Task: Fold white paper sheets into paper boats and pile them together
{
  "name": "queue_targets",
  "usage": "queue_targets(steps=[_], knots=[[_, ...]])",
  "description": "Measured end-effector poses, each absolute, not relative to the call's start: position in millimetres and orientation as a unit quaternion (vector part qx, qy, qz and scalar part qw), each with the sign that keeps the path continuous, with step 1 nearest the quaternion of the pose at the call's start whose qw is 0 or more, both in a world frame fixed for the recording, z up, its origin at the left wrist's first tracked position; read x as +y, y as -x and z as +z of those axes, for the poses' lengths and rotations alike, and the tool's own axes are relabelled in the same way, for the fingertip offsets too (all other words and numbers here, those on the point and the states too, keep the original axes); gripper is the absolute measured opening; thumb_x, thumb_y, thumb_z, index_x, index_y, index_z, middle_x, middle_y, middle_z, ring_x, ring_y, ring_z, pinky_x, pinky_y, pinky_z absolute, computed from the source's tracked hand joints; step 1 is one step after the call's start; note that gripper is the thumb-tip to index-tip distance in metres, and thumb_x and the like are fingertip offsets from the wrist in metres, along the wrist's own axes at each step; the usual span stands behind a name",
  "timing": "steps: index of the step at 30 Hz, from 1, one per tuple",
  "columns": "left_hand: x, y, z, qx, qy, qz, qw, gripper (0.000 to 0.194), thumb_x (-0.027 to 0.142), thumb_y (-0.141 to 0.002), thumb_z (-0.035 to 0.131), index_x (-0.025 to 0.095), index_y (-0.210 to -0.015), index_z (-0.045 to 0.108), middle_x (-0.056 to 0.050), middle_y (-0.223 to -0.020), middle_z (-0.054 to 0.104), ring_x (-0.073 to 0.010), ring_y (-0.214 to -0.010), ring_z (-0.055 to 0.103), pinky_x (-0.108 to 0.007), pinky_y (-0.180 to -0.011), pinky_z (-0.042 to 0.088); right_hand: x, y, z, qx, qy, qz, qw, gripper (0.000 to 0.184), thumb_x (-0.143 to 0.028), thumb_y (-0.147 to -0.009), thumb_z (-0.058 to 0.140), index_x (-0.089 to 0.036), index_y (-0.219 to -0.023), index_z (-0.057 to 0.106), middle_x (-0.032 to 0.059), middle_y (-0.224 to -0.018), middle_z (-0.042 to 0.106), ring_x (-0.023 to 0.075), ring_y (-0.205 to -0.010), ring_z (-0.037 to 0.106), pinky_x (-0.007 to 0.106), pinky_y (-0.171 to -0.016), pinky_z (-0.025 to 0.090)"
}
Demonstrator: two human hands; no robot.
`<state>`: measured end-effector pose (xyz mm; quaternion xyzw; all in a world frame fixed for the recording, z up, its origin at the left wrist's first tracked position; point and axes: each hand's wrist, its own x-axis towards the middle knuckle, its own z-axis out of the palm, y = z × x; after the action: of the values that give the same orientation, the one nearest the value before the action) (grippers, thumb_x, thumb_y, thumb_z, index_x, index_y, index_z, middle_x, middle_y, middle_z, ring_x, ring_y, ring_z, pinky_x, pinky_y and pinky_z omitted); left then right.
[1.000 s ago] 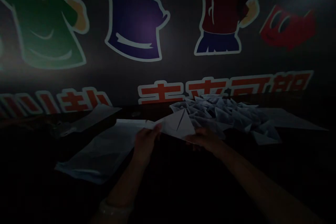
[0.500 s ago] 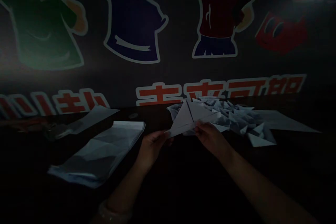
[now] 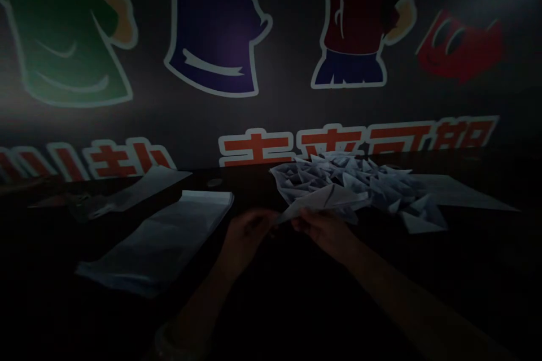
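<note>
Head view: the right hand (image 3: 324,231) grips a folded paper (image 3: 326,198); the left hand (image 3: 248,231) is too dark to tell. A loose grip could drop it onto the paper pile (image 3: 359,177).

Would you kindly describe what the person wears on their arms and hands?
The left hand and right hand are bare, with no gloves, and the left forearm and right forearm show no sleeve. A pale bangle circles the left wrist, faint in the dim light. Any rings are too dark to make out.
</note>
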<state>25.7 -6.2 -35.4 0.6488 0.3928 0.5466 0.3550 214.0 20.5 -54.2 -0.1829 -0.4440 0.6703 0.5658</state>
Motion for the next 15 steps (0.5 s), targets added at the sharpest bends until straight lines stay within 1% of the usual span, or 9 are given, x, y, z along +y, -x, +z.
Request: queue_targets(steps=[3, 6, 8, 11, 13, 15], knots=[[-5.0, -26.3, -35.9, 0.407, -0.652, 0.533, 0.354, 0.017, 0.03, -0.078, 0.067, 0.017, -0.087, 0.072, -0.001, -0.069, 0.071, -0.0126, -0.059, 0.066, -0.023, -0.056, 0.054, 19.9, -213.7, -53.2, -0.433, 0.195, 0.673, 0.567, 0.021, -0.028, -0.066, 0.083, -0.014, -0.075, 0.07, 0.0019, -0.068, 0.071, 0.0137, -0.061, 0.067, 0.025, -0.06, 0.055], [-2.4, -28.0, -40.8, 0.412, -0.659, 0.537, 0.33, 0.031, 0.027, -0.075, 0.07, 0.018, -0.104, 0.068, -0.001, -0.076, 0.072, -0.0138, -0.062, 0.067, -0.025, -0.059, 0.056, 20.8, -213.2, -52.3, -0.404, 0.21, 0.683, 0.571, 0.024, -0.03, -0.064, 0.084, -0.015, -0.075, 0.068, 0.0012, -0.068, 0.071, 0.0144, -0.057, 0.067, 0.025, -0.053, 0.055], [-0.7, -28.5, -44.4, 0.402, -0.678, 0.537, 0.3, 0.04, 0.025, -0.072, 0.073, 0.019, -0.111, 0.066, -0.002, -0.086, 0.074, -0.0162, -0.073, 0.069, -0.028, -0.068, 0.058, 21.7, -213.2, -51.5, -0.388, 0.218, 0.691, 0.57, 0.025, -0.03, -0.065, 0.083, -0.015, -0.077, 0.068, 0.0015, -0.068, 0.072, 0.0148, -0.056, 0.068, 0.025, -0.051, 0.056], [0.4, -28.2, -47.5, 0.386, -0.709, 0.528, 0.264, 0.037, 0.025, -0.071, 0.075, 0.021, -0.107, 0.069, -0.005, -0.1, 0.074, -0.0201, -0.091, 0.069, -0.033, -0.084, 0.056, 22.3, -213.4, -50.5, -0.38, 0.221, 0.695, 0.57, 0.026, -0.03, -0.065, 0.083, -0.014, -0.078, 0.068, 0.0022, -0.066, 0.072, 0.0148, -0.054, 0.068, 0.023, -0.049, 0.055], [0.3, -27.7, -47.6, 0.387, -0.72, 0.525, 0.238, 0.033, 0.026, -0.072, 0.076, 0.021, -0.104, 0.07, -0.005, -0.102, 0.074, -0.0212, -0.094, 0.069, -0.036, -0.088, 0.054, 21.9, -213.2, -50.1, -0.382, 0.221, 0.694, 0.569, 0.026, -0.03, -0.065, 0.083, -0.014, -0.077, 0.068, 0.0023, -0.065, 0.071, 0.0148, -0.054, 0.068, 0.022, -0.048, 0.055], [-0.4, -27.3, -46.5, 0.39, -0.727, 0.522, 0.216, 0.034, 0.028, -0.07, 0.077, 0.021, -0.104, 0.071, -0.005, -0.102, 0.075, -0.0215, -0.093, 0.069, -0.036, -0.088, 0.055, 21.0, -212.7, -49.9, -0.387, 0.223, 0.689, 0.571, 0.025, -0.03, -0.065, 0.083, -0.014, -0.077, 0.068, 0.0021, -0.065, 0.071, 0.0147, -0.054, 0.068, 0.022, -0.049, 0.056]])
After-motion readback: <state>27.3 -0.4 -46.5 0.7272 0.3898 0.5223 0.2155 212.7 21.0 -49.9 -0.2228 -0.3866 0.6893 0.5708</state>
